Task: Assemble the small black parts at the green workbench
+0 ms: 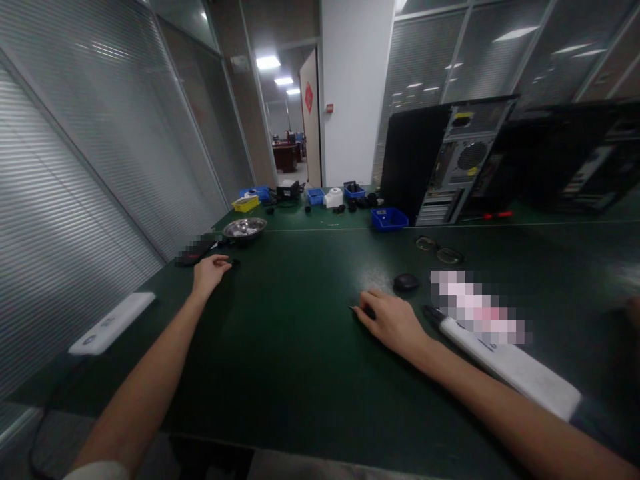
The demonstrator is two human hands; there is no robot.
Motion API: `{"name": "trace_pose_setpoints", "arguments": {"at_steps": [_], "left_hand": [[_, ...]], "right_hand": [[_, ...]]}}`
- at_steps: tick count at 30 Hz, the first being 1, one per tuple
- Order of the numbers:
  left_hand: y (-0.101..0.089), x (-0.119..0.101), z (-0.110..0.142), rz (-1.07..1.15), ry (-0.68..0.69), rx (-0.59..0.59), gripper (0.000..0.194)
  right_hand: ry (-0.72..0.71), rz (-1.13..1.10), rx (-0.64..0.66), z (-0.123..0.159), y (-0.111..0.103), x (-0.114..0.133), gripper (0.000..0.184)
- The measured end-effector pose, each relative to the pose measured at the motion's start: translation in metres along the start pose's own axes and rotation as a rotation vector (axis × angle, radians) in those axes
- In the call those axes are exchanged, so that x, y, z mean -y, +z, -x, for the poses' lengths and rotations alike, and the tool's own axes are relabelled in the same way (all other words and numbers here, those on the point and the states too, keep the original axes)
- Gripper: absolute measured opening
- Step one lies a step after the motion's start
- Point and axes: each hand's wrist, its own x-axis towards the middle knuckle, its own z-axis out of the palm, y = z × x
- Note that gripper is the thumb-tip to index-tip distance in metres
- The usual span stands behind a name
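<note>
Small black object point(235, 264): lay at left hand's point(213, 272) narrowed fingertips, grip unclear. Slim black pointed implement point(353, 308): sat within curled right hand point(387, 316), long axis pointing leftward.

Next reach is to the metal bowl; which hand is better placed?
Left, probably: the left hand is close to the metal bowl; the right hand is farther away, near the black mouse.

The worktop point(295, 300) looks smooth with a dull sheen; the bowl point(245, 230) is shiny metal, the computer mouse point(406, 282) smooth plastic; at twelve o'clock, a matt wood-look door point(311, 143).
</note>
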Motion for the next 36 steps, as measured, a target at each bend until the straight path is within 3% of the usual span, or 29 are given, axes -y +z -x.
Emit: {"name": "trace_pose_setpoints", "arguments": {"at_steps": [8,14,23,36], "left_hand": [[-0.009,-0.007,0.002,-0.044,-0.151,0.058,0.027],[-0.016,-0.012,0.001,-0.024,-0.175,0.054,0.03],[-0.007,-0.012,0.003,0.003,-0.139,-0.019,0.026],[0.003,-0.006,0.001,-0.013,-0.05,-0.02,0.029]], "right_hand": [[-0.007,-0.016,-0.006,0.002,-0.001,0.0,0.019],[0.004,-0.019,0.0,0.0,-0.002,0.001,0.019],[0.003,-0.015,0.002,0.0,0.0,-0.001,0.019],[0.001,0.002,-0.001,0.001,-0.001,0.0,0.018]]}}
